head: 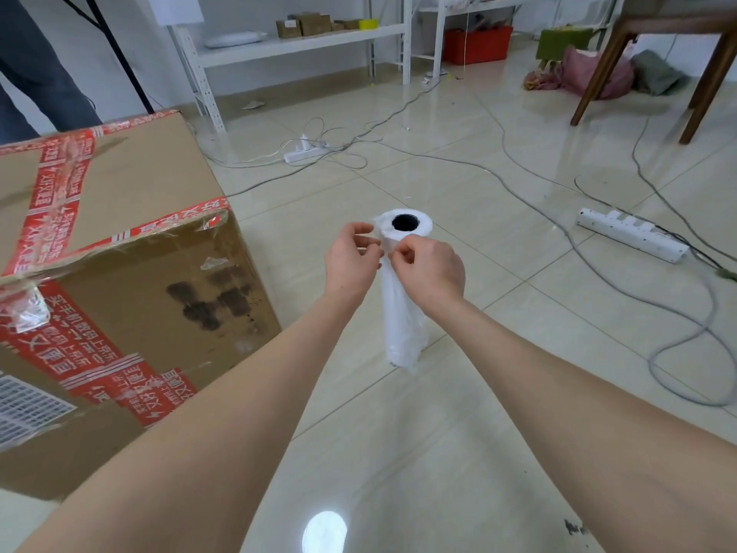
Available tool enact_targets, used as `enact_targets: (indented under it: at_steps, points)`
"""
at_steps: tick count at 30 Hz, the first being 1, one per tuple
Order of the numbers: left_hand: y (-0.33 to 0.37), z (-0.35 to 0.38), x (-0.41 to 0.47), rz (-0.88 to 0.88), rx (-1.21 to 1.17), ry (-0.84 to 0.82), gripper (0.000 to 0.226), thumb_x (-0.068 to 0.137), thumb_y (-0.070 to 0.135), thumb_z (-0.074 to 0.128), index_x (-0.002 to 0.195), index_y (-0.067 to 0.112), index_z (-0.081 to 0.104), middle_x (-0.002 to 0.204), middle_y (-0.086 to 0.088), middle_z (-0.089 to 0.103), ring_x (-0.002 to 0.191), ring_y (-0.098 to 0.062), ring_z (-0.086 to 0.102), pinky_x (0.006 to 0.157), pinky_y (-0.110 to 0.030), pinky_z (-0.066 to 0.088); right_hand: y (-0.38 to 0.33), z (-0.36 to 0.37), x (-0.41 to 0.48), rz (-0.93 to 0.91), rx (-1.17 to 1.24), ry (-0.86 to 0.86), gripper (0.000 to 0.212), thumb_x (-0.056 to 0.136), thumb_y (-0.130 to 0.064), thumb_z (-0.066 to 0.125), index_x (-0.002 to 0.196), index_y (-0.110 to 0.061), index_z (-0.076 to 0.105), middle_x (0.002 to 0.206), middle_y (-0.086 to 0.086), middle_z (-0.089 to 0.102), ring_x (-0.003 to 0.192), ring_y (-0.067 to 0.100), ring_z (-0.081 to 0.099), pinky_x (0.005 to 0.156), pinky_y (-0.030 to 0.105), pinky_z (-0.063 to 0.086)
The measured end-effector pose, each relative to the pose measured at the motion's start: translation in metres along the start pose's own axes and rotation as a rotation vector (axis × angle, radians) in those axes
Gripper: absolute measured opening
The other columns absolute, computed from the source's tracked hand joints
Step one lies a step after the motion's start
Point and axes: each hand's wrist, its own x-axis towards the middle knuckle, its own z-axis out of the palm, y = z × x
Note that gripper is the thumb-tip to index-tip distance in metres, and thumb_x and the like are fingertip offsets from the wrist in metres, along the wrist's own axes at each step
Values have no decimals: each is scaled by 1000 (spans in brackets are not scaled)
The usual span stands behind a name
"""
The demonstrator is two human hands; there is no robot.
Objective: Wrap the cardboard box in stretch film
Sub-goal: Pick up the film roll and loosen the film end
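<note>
A white roll of stretch film (402, 325) stands upright on the tiled floor, its dark core hole facing up. My left hand (350, 262) pinches the loose film edge near the roll's top on its left side. My right hand (432, 269) pinches the film on the roll's front, just below the top. A large cardboard box (131, 273) with red printed tape sits on the floor to the left, apart from the roll. Scraps of clear film cling to the box's edges.
Two white power strips (632, 240) (305, 150) and several grey cables lie across the floor ahead and to the right. White shelving (303, 41) stands at the back. A wooden chair (654, 61) is at back right. A person's legs (36, 73) stand behind the box.
</note>
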Motion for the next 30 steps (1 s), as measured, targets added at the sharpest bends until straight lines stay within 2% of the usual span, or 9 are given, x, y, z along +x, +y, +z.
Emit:
enact_targets:
  at_steps: [4, 7, 10, 13, 16, 20, 23, 25, 30]
  points:
    - [-4, -7, 4, 12, 62, -70, 30, 83, -3, 50, 104, 15, 59, 86, 4, 62, 87, -19, 64, 78, -30, 56, -3, -7, 2, 52, 84, 109, 18, 91, -28, 50, 88, -19, 65, 81, 2, 65, 70, 23, 52, 59, 27, 34]
    - [-5, -9, 1, 25, 155, -74, 36, 84, -1, 51, 115, 13, 61, 94, 6, 62, 84, -12, 59, 73, -17, 48, 11, -10, 7, 189, 51, 171, 26, 89, -44, 53, 99, -22, 62, 97, -3, 64, 85, 22, 58, 66, 28, 37]
    - [-4, -5, -1, -1, 119, -171, 41, 86, 6, 55, 127, 14, 57, 115, 5, 63, 102, -12, 62, 91, -25, 48, 22, -6, 6, 264, -23, 52, 48, 82, -53, 60, 117, -20, 56, 114, -3, 60, 106, 23, 56, 73, 30, 39]
    - [-3, 4, 0, -18, 115, -215, 47, 82, 20, 69, 127, 15, 56, 126, 6, 60, 110, -15, 61, 96, -33, 48, 21, -1, 8, 260, 17, 30, 33, 87, -46, 59, 108, -21, 62, 105, -3, 65, 92, 22, 59, 67, 28, 38]
    - [0, 16, 2, -89, 106, -122, 79, 69, 36, 82, 135, 12, 44, 129, 4, 55, 112, -16, 58, 89, -30, 47, 21, -1, 11, 299, 66, 58, 17, 93, -32, 54, 102, -24, 67, 100, 0, 68, 86, 24, 59, 65, 27, 38]
    - [10, 40, 3, -191, 176, -62, 100, 61, 51, 83, 139, 13, 32, 134, -2, 42, 117, -21, 53, 83, -31, 44, 25, -3, 12, 341, 197, 84, 28, 92, -14, 42, 107, -24, 63, 105, -3, 66, 84, 20, 54, 67, 27, 38]
    - [13, 49, 4, -225, 243, -52, 97, 62, 55, 80, 135, 13, 33, 131, -3, 40, 113, -23, 54, 84, -35, 47, 29, -5, 13, 347, 290, 84, 38, 92, -10, 38, 123, -22, 56, 118, -5, 63, 101, 19, 56, 75, 26, 38]
    - [9, 44, 7, -178, 315, -20, 85, 63, 54, 78, 128, 13, 42, 124, -2, 49, 105, -21, 57, 82, -35, 49, 32, -6, 15, 337, 306, 71, 41, 92, -9, 38, 127, -21, 55, 122, -5, 62, 108, 18, 56, 78, 25, 38]
    - [-13, 11, 14, 24, 303, -36, 34, 75, 32, 76, 103, 15, 68, 96, 2, 71, 89, -18, 67, 82, -36, 54, 39, -2, 17, 303, 326, -4, 28, 89, -27, 50, 116, -28, 60, 109, -11, 66, 100, 18, 60, 75, 26, 42]
